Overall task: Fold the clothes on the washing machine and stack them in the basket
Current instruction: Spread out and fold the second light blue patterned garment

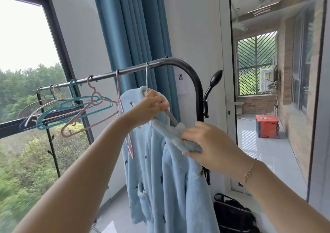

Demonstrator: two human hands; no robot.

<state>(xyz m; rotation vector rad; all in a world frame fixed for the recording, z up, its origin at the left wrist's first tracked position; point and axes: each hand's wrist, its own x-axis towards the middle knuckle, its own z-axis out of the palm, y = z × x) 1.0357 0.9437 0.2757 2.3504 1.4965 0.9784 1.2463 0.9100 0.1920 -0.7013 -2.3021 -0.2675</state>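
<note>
Pale-blue fleece garment [160, 170] hangs from a grey hanger [171, 116] hooked on the black rail [125, 70]. Left hand [150, 107] grips the hanger at the collar, while right hand [205, 143] pinches the garment's shoulder fabric. Several bare hangers [75, 111] hang further left along the rail.

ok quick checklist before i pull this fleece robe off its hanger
1. Left hand holding the hanger arm at the collar: ok.
2. Right hand gripping the light blue fleece robe at its shoulder: ok.
3. That shoulder free of the grey hanger: ok, the bare arm end shows.
4. Other shoulder free of the hanger: cannot tell, fabric and hand cover it.
5. Hanger hook seated on the black rack rail: ok.
6. Pink hanger dangling against the robe, may snag as it comes away: not ok.
</note>
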